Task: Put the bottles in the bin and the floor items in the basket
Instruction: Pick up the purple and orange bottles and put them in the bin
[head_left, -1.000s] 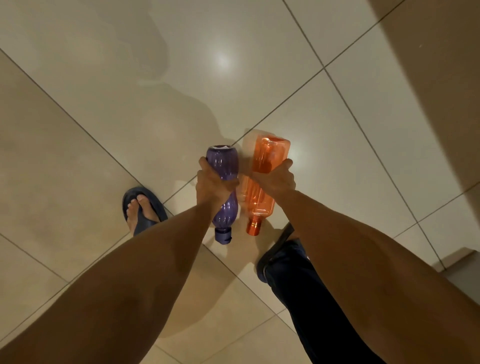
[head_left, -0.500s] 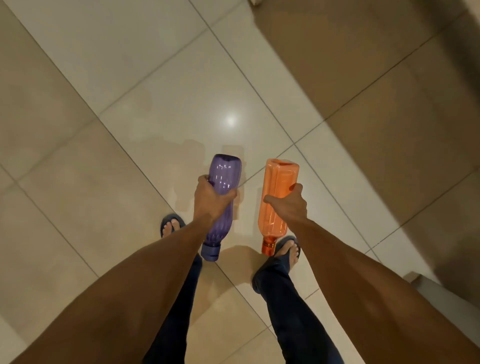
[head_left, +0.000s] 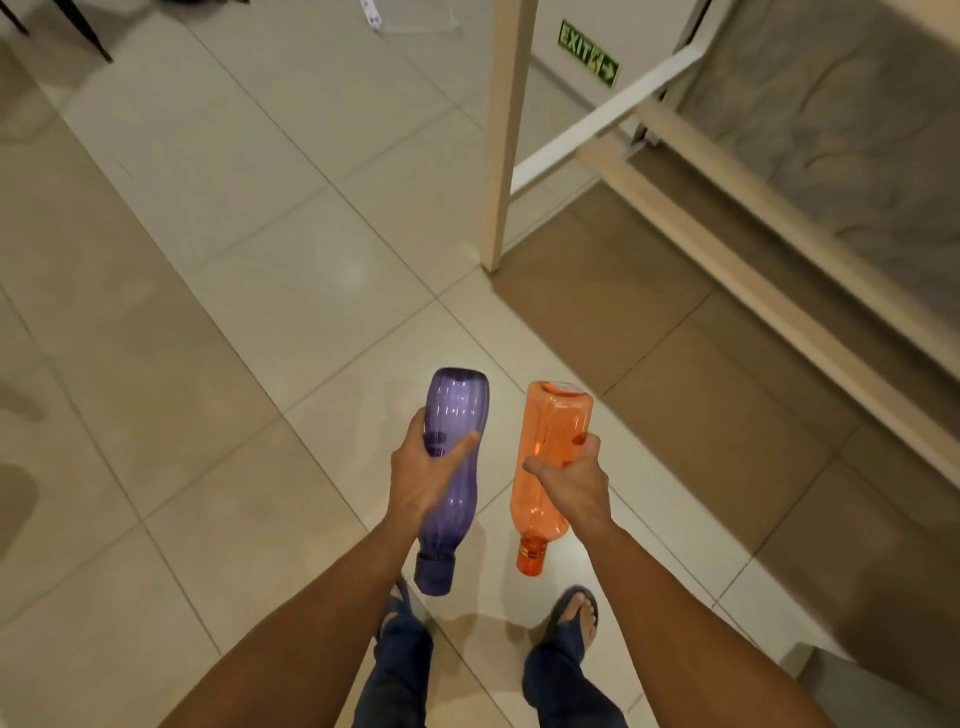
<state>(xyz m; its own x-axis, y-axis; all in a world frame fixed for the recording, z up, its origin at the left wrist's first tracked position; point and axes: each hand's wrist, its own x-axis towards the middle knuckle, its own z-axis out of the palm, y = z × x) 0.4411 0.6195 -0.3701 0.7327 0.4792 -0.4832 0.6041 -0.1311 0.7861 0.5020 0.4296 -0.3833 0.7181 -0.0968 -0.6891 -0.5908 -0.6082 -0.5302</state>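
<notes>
My left hand (head_left: 423, 475) grips a purple plastic bottle (head_left: 453, 410) around its middle, cap pointing down toward me. My right hand (head_left: 574, 486) grips an orange plastic bottle (head_left: 553, 431) the same way, its orange cap (head_left: 531, 557) lowest. Both bottles are held above the tiled floor, side by side and apart. No bin or basket is in view.
A light wooden bed frame (head_left: 753, 280) with a grey mattress (head_left: 852, 135) fills the right side; its post (head_left: 504, 135) stands ahead. A green exit sign (head_left: 588, 53) is on the wall behind. A clear plastic item (head_left: 410, 18) lies on the floor far ahead. My feet in dark sandals (head_left: 574, 616) are below.
The view has tilted up and forward: the bed frame, post and exit sign have come into sight. Both hands keep the same hold on the bottles, now a little further apart.
</notes>
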